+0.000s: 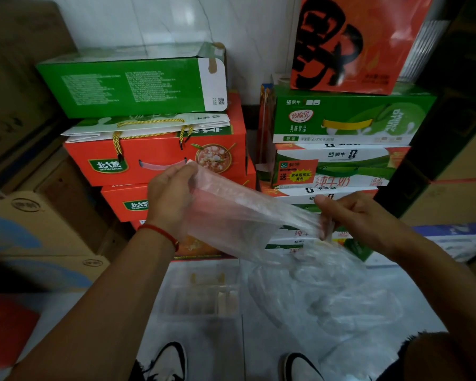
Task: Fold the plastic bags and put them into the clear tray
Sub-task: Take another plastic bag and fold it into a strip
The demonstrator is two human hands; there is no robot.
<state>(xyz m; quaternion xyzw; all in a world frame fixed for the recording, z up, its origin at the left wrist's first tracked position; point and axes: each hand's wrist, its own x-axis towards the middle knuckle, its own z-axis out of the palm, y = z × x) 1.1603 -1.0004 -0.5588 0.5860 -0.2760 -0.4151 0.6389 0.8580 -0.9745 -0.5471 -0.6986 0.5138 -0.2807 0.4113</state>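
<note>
Pale glossy floor tiles point(259, 353) run up to a white marbled wall, against which printed cardboard cartons are stacked. On one side a long green carton point(127, 86) lies on top of orange-red gift boxes point(160, 158) with twisted gold cord handles; on the other side a red paper bag with a big black character point(349, 42) stands on green-and-white milk cartons point(346, 119). Plain brown corrugated boxes point(39, 224) sit along the near left side.

Above the floor, both hands stretch a thin, translucent plastic bag point(231, 215) between them. It looks filmy and slightly cloudy, pulled into a smooth sheet that narrows towards the right. The left hand point(171, 196), with a red string bracelet at the wrist, pinches one upper corner between thumb and fingers. The right hand point(360, 215) has its fingers curled round the gathered, creased other end.

Below them, on the floor near the foot of the stacks, lies a clear rectangular plastic tray point(198, 295) with ribbed compartments. Just beside it to the right is a crumpled heap of more clear plastic bags point(327, 298), wrinkled and shiny. Two black-and-white shoes point(171, 361) show at the bottom edge.
</note>
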